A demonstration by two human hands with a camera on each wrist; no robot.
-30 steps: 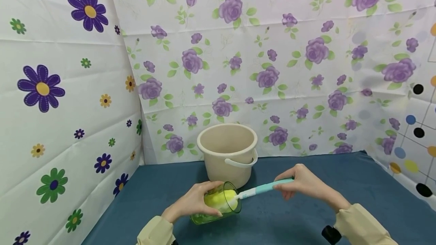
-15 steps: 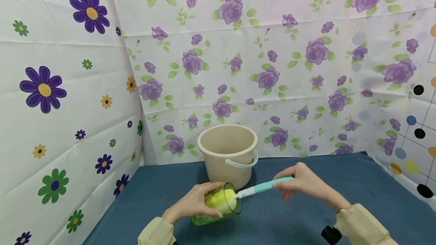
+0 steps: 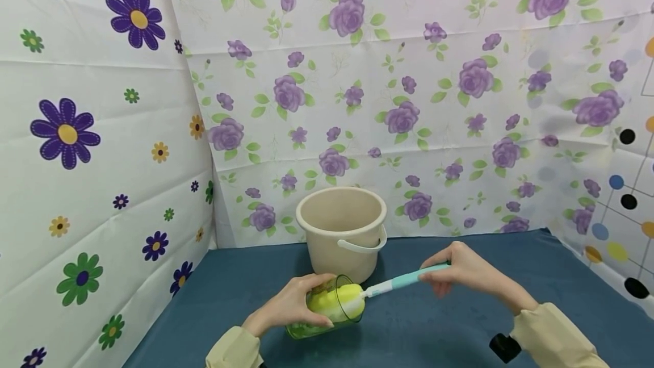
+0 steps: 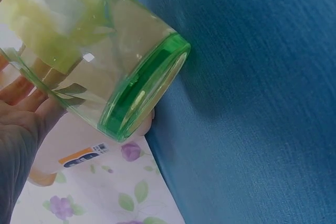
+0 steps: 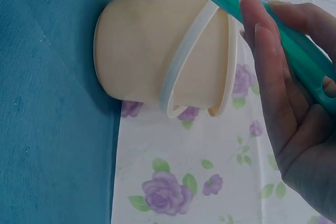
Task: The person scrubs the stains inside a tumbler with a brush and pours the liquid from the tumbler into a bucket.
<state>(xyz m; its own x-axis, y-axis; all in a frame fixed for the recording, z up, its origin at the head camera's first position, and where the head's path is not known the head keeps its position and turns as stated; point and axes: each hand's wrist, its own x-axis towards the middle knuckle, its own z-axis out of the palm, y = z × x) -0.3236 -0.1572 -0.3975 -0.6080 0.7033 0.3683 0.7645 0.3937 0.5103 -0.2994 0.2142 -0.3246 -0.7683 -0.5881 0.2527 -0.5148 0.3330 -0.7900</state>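
Note:
A clear green glass (image 4: 142,85) lies tilted on its side in my left hand (image 3: 290,304), its mouth turned to the right. Fingers and thumb curl round the glass's wall. Inside sits the yellow-and-white sponge head of a cup brush (image 3: 352,301), which sticks out slightly past the rim. My right hand (image 3: 467,268) pinches the brush's teal handle (image 5: 286,40) between thumb and fingers. In the left wrist view the glass's thick green base shows, with the yellow sponge blurred through the wall.
Just behind the glass stands a beige bucket (image 3: 327,249) with a white handle (image 3: 363,247) hanging at its front right. A dark blue cloth (image 3: 434,322) covers the table. Flowered sheets (image 3: 439,129) hang at the back and sides.
My right hand has drawn the brush a little to the right and up, so its sponge head shows further out at the glass's mouth. The left hand and glass stay nearly still.

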